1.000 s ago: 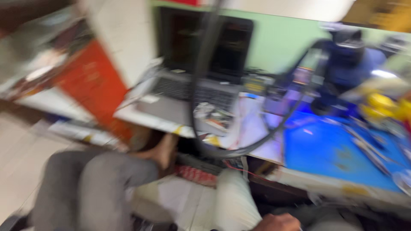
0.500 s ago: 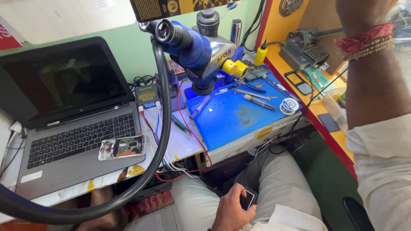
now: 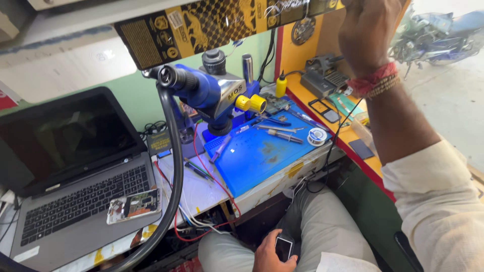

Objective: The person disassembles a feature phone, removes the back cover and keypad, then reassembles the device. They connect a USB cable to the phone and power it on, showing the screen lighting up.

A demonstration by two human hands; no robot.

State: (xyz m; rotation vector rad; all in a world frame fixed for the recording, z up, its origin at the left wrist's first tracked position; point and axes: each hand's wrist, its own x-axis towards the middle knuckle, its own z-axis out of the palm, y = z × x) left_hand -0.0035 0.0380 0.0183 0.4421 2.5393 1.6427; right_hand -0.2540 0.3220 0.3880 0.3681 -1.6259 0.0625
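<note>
two hands are busy, well apart from each other. the left hand [image 3: 272, 252] rests low on the lap, closed around a small dark device [image 3: 284, 247] with a pale screen face, held below the desk [image 3: 201, 194] edge. the right hand [image 3: 364, 31] is raised high toward the patterned shelf [image 3: 222, 22] at the top, fingers curled near something hanging there; whether it grips anything cannot be told, since the fingers run past the frame edge. on the desk a blue mat [image 3: 262, 156] lies under a blue microscope [image 3: 212, 90], with tweezers [image 3: 275, 132] and a solder roll [image 3: 316, 136] on the mat's far side. an open laptop [image 3: 75, 176] sits to the left, an opened phone [image 3: 135, 205] lying on its palm rest. by my reading the step in hand is fetching: the device waits in the lap while the raised hand reaches for something overhead. the next move would call for a sure hold up there, then bringing the device up onto the mat, clear of the red wires [image 3: 212, 176] trailing over the desk front.
</note>
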